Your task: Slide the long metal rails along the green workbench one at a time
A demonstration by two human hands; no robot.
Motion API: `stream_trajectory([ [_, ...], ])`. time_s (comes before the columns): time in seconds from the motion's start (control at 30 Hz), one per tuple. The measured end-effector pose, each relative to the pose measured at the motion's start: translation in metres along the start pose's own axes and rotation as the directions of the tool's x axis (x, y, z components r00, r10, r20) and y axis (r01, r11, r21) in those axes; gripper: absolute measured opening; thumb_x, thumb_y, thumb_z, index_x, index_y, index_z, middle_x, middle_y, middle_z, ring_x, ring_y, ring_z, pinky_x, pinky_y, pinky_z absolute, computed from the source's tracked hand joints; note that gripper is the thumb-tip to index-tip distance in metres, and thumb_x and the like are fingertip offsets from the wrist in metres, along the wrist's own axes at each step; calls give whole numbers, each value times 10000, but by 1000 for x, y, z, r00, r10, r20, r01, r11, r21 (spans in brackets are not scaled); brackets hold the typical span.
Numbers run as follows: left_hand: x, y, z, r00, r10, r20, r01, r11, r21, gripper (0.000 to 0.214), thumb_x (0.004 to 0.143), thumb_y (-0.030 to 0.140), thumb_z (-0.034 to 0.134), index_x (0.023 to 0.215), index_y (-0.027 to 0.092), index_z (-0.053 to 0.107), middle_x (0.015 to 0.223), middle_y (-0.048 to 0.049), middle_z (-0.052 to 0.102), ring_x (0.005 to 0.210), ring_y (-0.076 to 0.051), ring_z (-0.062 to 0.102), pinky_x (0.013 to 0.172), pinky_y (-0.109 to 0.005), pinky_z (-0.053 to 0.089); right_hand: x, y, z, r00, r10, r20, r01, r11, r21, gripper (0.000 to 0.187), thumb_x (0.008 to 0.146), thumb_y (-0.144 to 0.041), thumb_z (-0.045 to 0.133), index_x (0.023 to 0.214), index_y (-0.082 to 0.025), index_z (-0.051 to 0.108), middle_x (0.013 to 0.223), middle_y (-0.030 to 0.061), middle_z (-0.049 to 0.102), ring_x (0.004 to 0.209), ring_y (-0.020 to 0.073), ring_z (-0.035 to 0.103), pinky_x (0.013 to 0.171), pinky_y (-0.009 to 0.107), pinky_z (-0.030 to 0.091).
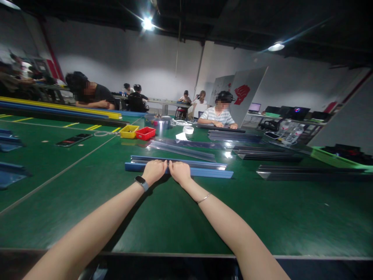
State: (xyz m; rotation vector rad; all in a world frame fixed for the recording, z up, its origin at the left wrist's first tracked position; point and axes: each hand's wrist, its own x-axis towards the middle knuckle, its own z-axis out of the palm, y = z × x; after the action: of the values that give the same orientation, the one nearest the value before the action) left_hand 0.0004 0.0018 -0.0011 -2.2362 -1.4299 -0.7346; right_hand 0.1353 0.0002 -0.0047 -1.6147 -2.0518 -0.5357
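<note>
A long blue plastic profile strip (210,172) lies crosswise on the green table in front of me, with a clear strip along its upper side. My left hand (155,171) is closed over its middle, a watch on the wrist. Right beside it, my right hand (180,172) grips the same strip, thumb close to the left thumb. The fingertips of both hands are hidden behind the strip. Just beyond lies a loose clear plastic strip (183,151).
A yellow bin (129,131) and a red bin (145,133) stand beyond my left hand, near a phone (74,139). Dark profile strips (291,172) lie at right, beside a green basket (335,158). Across the table sits a co-worker (218,114) with hands on a dark strip.
</note>
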Motion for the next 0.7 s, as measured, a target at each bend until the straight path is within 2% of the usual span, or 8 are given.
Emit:
stream_trajectory([
  [0.27, -1, 0, 0, 1000, -13, 7, 13, 1000, -3, 503, 874, 336, 206, 649, 117, 599, 660, -107, 617, 652, -183, 576, 608, -283, 390, -1, 0, -3, 1000, -5, 0, 5, 1000, -7, 496, 885, -371, 246, 688, -152, 645, 708, 84, 661, 657, 154, 601, 606, 228, 397],
  [0.53, 0, 0, -1, 1000, -12, 13, 12, 1000, -7, 487, 873, 339, 220, 653, 126, 599, 661, -100, 622, 656, -183, 583, 608, -283, 398, 0, -1, -4, 998, 15, 58, -12, 999, -50, 511, 891, -387, 212, 729, -173, 647, 751, 72, 665, 683, 144, 599, 617, 227, 396],
  [0.7, 0, 0, 0, 1000, -15, 14, 15, 1000, -2, 493, 874, 339, 214, 652, 123, 598, 669, -103, 622, 651, -182, 581, 601, -280, 397, -1, 0, -2, 999, -11, 46, 12, 1000, -20, 513, 891, -382, 228, 716, -151, 652, 740, 89, 662, 699, 141, 601, 628, 216, 397],
])
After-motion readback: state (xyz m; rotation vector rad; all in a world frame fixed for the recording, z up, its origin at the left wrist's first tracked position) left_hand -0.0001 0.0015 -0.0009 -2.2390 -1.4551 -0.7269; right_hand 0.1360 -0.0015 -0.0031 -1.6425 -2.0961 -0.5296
